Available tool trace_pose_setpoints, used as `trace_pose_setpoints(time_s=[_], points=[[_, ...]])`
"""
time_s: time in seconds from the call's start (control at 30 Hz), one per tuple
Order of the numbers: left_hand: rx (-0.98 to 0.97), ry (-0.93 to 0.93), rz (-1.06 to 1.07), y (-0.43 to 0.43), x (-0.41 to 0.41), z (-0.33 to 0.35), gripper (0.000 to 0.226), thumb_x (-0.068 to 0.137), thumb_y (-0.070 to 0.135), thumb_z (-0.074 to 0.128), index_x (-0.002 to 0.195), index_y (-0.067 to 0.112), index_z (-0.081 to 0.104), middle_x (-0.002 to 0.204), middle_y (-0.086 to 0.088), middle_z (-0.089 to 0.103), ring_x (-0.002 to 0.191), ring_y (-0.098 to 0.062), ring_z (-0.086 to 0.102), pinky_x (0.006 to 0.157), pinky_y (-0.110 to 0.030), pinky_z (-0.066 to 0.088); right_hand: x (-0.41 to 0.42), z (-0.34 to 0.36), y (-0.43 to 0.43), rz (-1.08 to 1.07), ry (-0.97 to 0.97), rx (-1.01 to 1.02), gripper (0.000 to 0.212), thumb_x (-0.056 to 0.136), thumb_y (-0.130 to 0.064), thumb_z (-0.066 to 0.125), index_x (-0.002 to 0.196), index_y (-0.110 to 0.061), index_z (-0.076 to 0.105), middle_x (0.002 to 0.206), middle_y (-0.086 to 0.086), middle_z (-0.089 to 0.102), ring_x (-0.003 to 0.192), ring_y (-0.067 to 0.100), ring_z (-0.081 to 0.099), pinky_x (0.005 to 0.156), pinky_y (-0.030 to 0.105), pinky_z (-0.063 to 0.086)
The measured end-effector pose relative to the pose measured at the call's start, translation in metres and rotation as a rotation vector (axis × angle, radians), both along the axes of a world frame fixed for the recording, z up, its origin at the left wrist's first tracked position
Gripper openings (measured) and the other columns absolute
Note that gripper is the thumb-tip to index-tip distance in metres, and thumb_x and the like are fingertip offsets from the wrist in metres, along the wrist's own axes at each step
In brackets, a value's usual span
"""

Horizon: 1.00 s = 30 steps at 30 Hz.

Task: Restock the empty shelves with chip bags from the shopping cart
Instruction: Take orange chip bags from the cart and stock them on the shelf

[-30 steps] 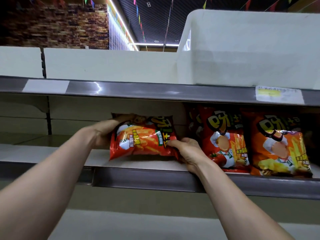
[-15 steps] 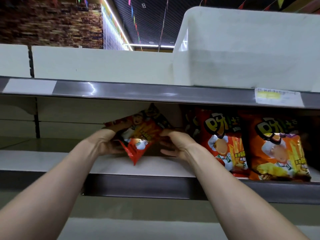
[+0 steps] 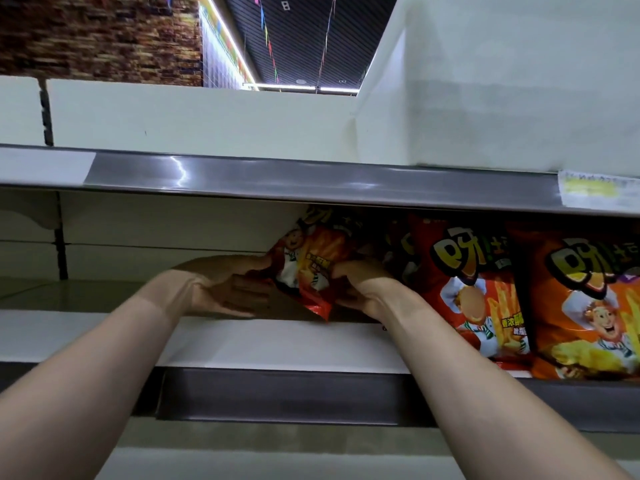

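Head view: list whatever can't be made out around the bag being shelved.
All in the head view:
Held chip bag: top hidden behind the upper shelf rail.
Left hand, right hand: fingers shadowed and blurred; grip unclear.
Price label: print blurred, cut by the right edge.
Shopping cart: outside the frame.
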<state>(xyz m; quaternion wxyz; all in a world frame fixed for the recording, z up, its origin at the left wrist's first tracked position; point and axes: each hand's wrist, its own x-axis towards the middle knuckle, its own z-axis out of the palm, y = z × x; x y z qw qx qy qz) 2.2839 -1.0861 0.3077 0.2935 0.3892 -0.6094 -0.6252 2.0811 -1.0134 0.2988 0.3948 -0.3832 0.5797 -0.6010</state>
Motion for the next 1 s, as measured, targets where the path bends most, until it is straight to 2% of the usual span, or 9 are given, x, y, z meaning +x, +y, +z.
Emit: trace_pose_setpoints(time_s=[0.1, 0.27, 0.37, 0.47, 0.57, 0.6, 0.7, 0.8, 1.0], points=[[-0.164, -0.165, -0.104, -0.009, -0.012, 0.002, 0.095, 0.03, 0.053, 0.094, 0.115, 0.031, 0.06, 0.123, -0.001, 0.066, 0.106, -0.025, 0.064, 0.082, -0.04, 0.053, -0.009, 0.003, -0.016, -0.103, 0.174, 0.013, 0.046, 0.09, 0.001, 0.05, 0.135, -0.011, 0.048, 0.13, 0.012, 0.054, 0.114, 0.028, 0.054, 0.084, 0.037, 0.053], [-0.386, -0.509, -0.073, -0.003, -0.068, 0.004, 0.08, 0.072, 0.046, 0.08, 0.14, 0.024, 0.045, 0.141, -0.003, 0.05, 0.128, -0.027, 0.047, 0.087, -0.035, 0.043, -0.015, 0.008, -0.031, -0.246, 0.234, -0.038, 0.047, 0.102, -0.007, 0.04, 0.148, -0.007, 0.034, 0.146, 0.015, 0.043, 0.129, 0.031, 0.047, 0.102, 0.032, 0.041], [-0.408, -0.595, -0.052, -0.013, -0.095, -0.003, 0.08, 0.073, 0.039, 0.081, 0.142, 0.017, 0.046, 0.143, -0.004, 0.049, 0.13, -0.026, 0.045, 0.094, -0.033, 0.039, -0.021, 0.0, -0.032, -0.261, 0.245, -0.122, 0.047, 0.102, -0.019, 0.043, 0.148, -0.016, 0.036, 0.145, 0.012, 0.046, 0.129, 0.031, 0.047, 0.109, 0.042, 0.04], [-0.27, -0.396, -0.123, -0.024, -0.105, -0.011, 0.082, 0.058, 0.052, 0.085, 0.126, 0.015, 0.059, 0.132, -0.002, 0.055, 0.125, -0.025, 0.047, 0.101, -0.033, 0.035, -0.024, -0.007, -0.031, -0.202, 0.166, -0.13, 0.049, 0.096, -0.034, 0.051, 0.142, -0.018, 0.045, 0.136, 0.012, 0.054, 0.121, 0.028, 0.053, 0.106, 0.044, 0.043], [-0.204, -0.113, -0.107, -0.033, -0.107, -0.016, 0.064, 0.073, 0.037, 0.082, 0.127, 0.017, 0.054, 0.13, -0.001, 0.056, 0.122, -0.023, 0.05, 0.098, -0.032, 0.039, -0.035, -0.006, -0.03, -0.145, 0.211, -0.049, 0.048, 0.093, -0.017, 0.054, 0.139, -0.005, 0.048, 0.135, 0.02, 0.054, 0.105, 0.019, 0.053, 0.082, 0.025, 0.049], [-0.227, -0.08, -0.081, -0.038, -0.108, -0.018, 0.077, 0.07, 0.035, 0.085, 0.135, 0.019, 0.048, 0.132, 0.001, 0.054, 0.126, -0.023, 0.047, 0.103, -0.035, 0.038, -0.037, -0.006, -0.031, -0.146, 0.239, -0.012, 0.049, 0.092, -0.01, 0.053, 0.139, -0.001, 0.046, 0.138, 0.022, 0.051, 0.103, 0.02, 0.051, 0.075, 0.023, 0.049], [-0.314, -0.036, -0.082, -0.043, -0.112, -0.021, 0.106, 0.051, 0.045, 0.092, 0.141, 0.022, 0.043, 0.138, 0.001, 0.054, 0.126, -0.023, 0.05, 0.109, -0.043, 0.037, -0.036, -0.012, -0.035, -0.224, 0.284, 0.022, 0.062, 0.092, -0.01, 0.054, 0.15, -0.009, 0.03, 0.147, 0.016, 0.041, 0.128, 0.03, 0.045, 0.102, 0.038, 0.045], [-0.372, -0.031, -0.028, -0.043, -0.116, -0.024, 0.075, 0.073, 0.027, 0.083, 0.138, 0.017, 0.046, 0.13, -0.003, 0.059, 0.116, -0.021, 0.055, 0.099, -0.034, 0.042, -0.031, -0.015, -0.034, -0.233, 0.288, -0.096, 0.063, 0.096, -0.023, 0.059, 0.151, -0.017, 0.03, 0.15, 0.009, 0.04, 0.136, 0.029, 0.04, 0.112, 0.039, 0.035], [-0.261, 0.117, -0.055, -0.046, -0.115, -0.023, 0.067, 0.082, 0.022, 0.072, 0.142, 0.019, 0.041, 0.138, -0.008, 0.053, 0.125, -0.028, 0.05, 0.103, -0.045, 0.044, -0.029, -0.016, -0.03, -0.209, 0.349, -0.14, 0.063, 0.096, -0.029, 0.058, 0.151, -0.019, 0.029, 0.152, 0.006, 0.038, 0.139, 0.026, 0.037, 0.114, 0.04, 0.032]])
